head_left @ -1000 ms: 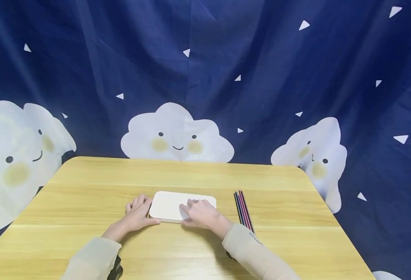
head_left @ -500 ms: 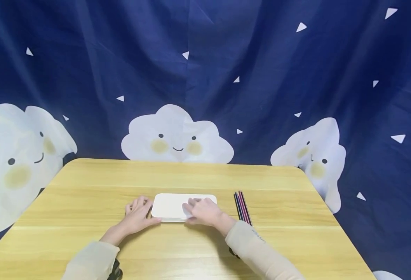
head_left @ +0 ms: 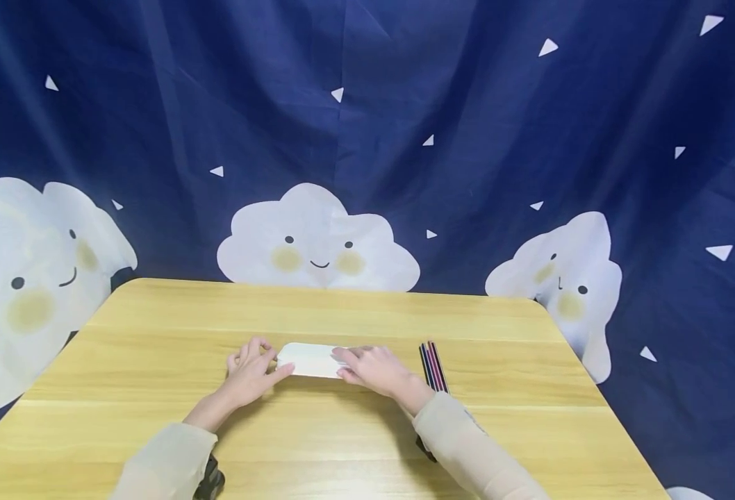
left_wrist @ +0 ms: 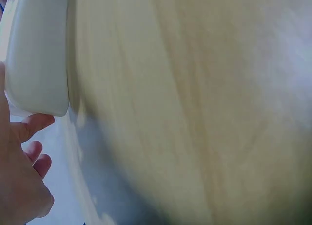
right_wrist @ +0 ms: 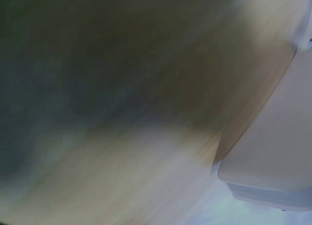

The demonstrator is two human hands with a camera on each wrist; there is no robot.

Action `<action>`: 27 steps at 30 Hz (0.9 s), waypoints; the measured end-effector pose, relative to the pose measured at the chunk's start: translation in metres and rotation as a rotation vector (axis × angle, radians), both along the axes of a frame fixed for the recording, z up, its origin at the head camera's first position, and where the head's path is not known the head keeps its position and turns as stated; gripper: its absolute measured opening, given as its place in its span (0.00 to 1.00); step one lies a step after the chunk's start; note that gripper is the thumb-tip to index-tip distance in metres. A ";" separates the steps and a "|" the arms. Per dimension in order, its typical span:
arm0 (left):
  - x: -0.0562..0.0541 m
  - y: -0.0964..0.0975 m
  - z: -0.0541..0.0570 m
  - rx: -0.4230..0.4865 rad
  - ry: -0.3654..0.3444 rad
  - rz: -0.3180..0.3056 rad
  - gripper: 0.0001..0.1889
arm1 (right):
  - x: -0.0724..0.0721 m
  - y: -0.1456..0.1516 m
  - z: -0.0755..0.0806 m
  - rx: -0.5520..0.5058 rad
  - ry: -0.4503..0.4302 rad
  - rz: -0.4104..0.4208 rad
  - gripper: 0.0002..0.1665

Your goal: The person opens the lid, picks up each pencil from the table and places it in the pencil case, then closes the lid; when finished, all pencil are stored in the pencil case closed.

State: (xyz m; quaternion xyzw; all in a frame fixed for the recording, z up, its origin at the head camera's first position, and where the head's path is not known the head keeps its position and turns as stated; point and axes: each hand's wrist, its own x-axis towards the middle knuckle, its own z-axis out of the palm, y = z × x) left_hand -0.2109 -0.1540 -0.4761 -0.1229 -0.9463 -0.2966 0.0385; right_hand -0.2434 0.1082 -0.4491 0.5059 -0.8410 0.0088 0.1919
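White case (head_left: pixel 310 360): mid-table, near edge tilted up; its right end is covered by the right hand.
Left hand (head_left: pixel 252 375): fingers curled round the case's left end, thumb along the front edge.
Right hand (head_left: pixel 376 369): fingers together on the case's right part; grip underneath hidden.
Pencils (head_left: pixel 433 367): bundle just right of the right hand, lower ends hidden by the sleeve.
Table (head_left: pixel 155 326): light wood.
Right wrist view: blurred; only a case corner (right_wrist: pixel 273 171) is legible.

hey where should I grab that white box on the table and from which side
Take the white box by its two short ends, one hand from the left and one from the right. It is long, flat and smooth with rounded corners, and the left hand and right hand already sit at those ends.
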 end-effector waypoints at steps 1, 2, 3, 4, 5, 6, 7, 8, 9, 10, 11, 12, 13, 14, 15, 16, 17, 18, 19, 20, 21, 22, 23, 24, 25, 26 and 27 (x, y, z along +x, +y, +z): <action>0.000 0.000 0.000 0.001 0.002 0.002 0.26 | 0.000 0.000 0.000 -0.001 0.005 0.007 0.21; 0.000 0.000 0.000 -0.001 0.002 0.002 0.26 | 0.000 0.000 0.000 0.001 0.009 0.014 0.20; 0.000 0.000 -0.001 -0.002 0.000 0.003 0.27 | 0.000 0.000 0.001 0.003 0.017 0.023 0.19; 0.001 0.000 -0.001 0.000 -0.002 0.003 0.28 | 0.000 -0.001 0.001 0.004 0.025 0.032 0.18; 0.001 0.001 -0.001 0.002 -0.004 0.005 0.29 | -0.001 -0.001 0.001 0.002 0.033 0.041 0.17; 0.001 0.001 -0.001 0.007 -0.006 0.009 0.30 | -0.002 -0.001 0.001 0.003 0.051 0.049 0.17; 0.001 0.001 -0.001 0.009 -0.006 0.014 0.31 | -0.002 -0.001 0.002 -0.002 0.062 0.058 0.16; 0.001 0.001 -0.001 0.007 -0.002 0.017 0.31 | -0.003 -0.002 0.002 -0.006 0.068 0.065 0.16; 0.001 0.001 0.000 0.005 0.003 0.021 0.32 | -0.004 -0.002 0.002 -0.009 0.076 0.072 0.16; 0.000 0.001 0.000 -0.002 0.010 0.023 0.31 | -0.004 -0.002 0.002 -0.010 0.077 0.077 0.16; 0.000 0.000 0.000 -0.010 0.018 0.024 0.31 | -0.005 -0.002 0.002 -0.011 0.075 0.081 0.16; 0.000 0.000 0.000 -0.018 0.026 0.025 0.31 | -0.005 -0.002 0.002 -0.010 0.076 0.084 0.16; -0.001 0.000 0.001 -0.025 0.035 0.026 0.30 | -0.006 -0.002 0.002 -0.008 0.073 0.086 0.16; -0.001 0.000 0.001 -0.029 0.042 0.025 0.29 | -0.006 -0.002 0.003 -0.004 0.070 0.086 0.15; -0.001 0.000 0.001 -0.031 0.047 0.024 0.28 | -0.006 -0.002 0.003 -0.004 0.069 0.085 0.15; -0.001 0.000 0.001 -0.033 0.048 0.023 0.27 | -0.006 -0.002 0.003 -0.004 0.061 0.082 0.15; 0.000 0.000 0.001 -0.032 0.048 0.020 0.26 | -0.006 -0.002 0.004 -0.006 0.053 0.075 0.16; 0.000 0.000 0.001 -0.033 0.048 0.018 0.25 | -0.006 -0.001 0.004 -0.008 0.042 0.068 0.16; 0.000 0.000 0.000 -0.031 0.048 0.015 0.24 | -0.006 -0.001 0.004 -0.011 0.028 0.060 0.16; 0.000 0.000 0.000 -0.031 0.049 0.014 0.24 | -0.006 -0.001 0.005 -0.015 0.011 0.054 0.16; 0.000 0.000 0.000 -0.033 0.051 0.014 0.23 | -0.007 -0.001 0.005 -0.019 -0.007 0.049 0.16; 0.001 -0.001 0.000 -0.032 0.055 0.014 0.22 | -0.007 0.000 0.005 -0.021 -0.027 0.047 0.17; 0.001 -0.001 0.000 -0.029 0.059 0.010 0.22 | -0.008 0.000 0.005 -0.031 -0.052 0.048 0.17; 0.002 -0.001 0.000 -0.030 0.064 0.007 0.22 | -0.008 0.001 0.006 -0.040 -0.074 0.054 0.17; 0.002 -0.001 -0.001 -0.031 0.067 0.001 0.23 | -0.009 0.002 0.006 -0.045 -0.092 0.059 0.17; 0.003 -0.001 -0.001 -0.031 0.069 -0.006 0.23 | -0.010 0.002 0.007 -0.054 -0.112 0.065 0.17; 0.004 -0.002 -0.002 -0.031 0.071 -0.014 0.23 | -0.010 0.003 0.007 -0.061 -0.128 0.071 0.17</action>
